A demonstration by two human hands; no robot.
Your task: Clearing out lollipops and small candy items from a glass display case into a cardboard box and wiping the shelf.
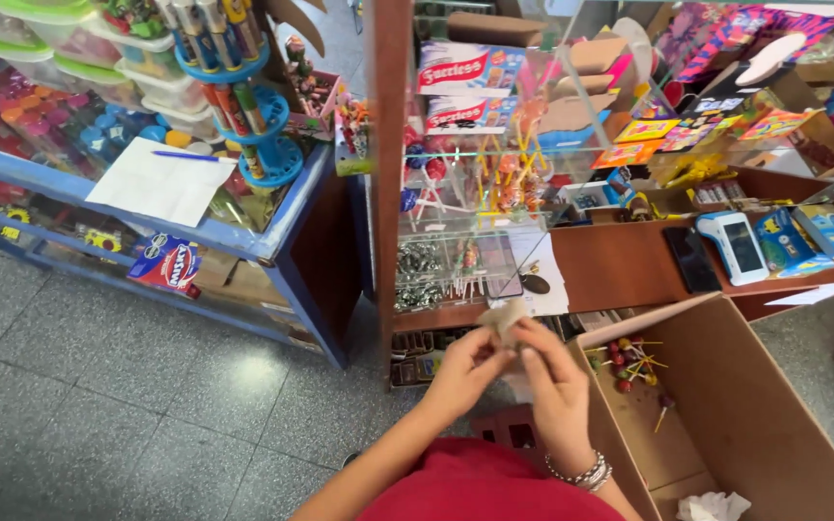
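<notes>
1. Low centre of frame: I see my left hand (pixel 465 371) and right hand (pixel 554 386) raised together, fingers pinched onto one small beige crumpled scrap (pixel 504 315). The scrap sits at the fingertips of both, just above them; the thumbs and forefingers are closed on it, the other fingers loosely curled. A beaded bracelet (pixel 583 473) circles the right wrist.
2. Lower right: an open cardboard box (pixel 755 415) stands just beside the right hand. Inside, a small cluster of lollipops on sticks (pixel 629 365) lies near its upper left corner; a crumpled white paper (pixel 713 506) lies at the bottom edge. The rest of the box floor is bare cardboard.
3. Lower left: grey tiled floor (pixel 98 405), open room to the left of my arms.
4. Centre, beyond the hands: a glass display case (pixel 475 193) with a wooden post on its left edge, holding lollipops and wrapped sweets on its shelves.
5. Right middle: a wooden counter (pixel 620 265) bears a dark phone (pixel 692 259) and a white card terminal (pixel 734 246), side by side.
6. Upper left: a blue-framed glass counter (pixel 272 241) with a white sheet (pixel 161 183) and a pen on top.
</notes>
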